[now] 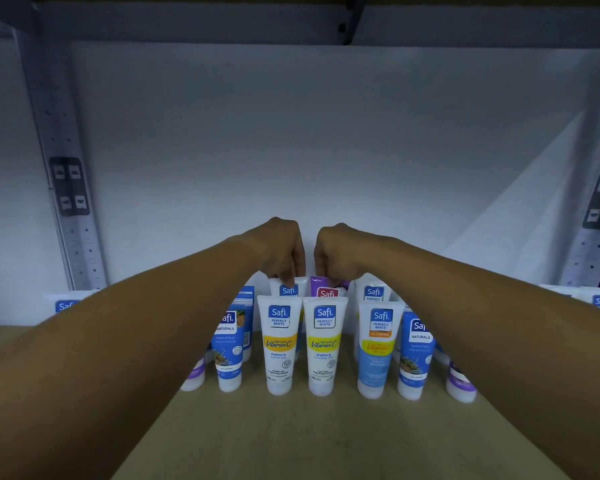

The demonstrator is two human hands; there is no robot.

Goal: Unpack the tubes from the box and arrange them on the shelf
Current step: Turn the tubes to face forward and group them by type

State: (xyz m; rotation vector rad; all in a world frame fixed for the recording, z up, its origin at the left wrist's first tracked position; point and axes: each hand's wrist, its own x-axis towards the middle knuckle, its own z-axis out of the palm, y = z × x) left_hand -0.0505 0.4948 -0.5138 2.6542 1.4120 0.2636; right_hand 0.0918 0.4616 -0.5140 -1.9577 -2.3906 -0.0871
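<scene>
tubes (pixel 280 342), back row half hidden

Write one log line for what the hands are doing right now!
left hand: pinches back-row white tube | right hand: pinches purple tube | front row: standing on shelf

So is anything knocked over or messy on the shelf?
Nothing is knocked over or spilled. The tubes stand cap-down in rows on the shelf. The left hand holds a white tube in the back row, and the right hand holds a purple tube beside it.
</scene>
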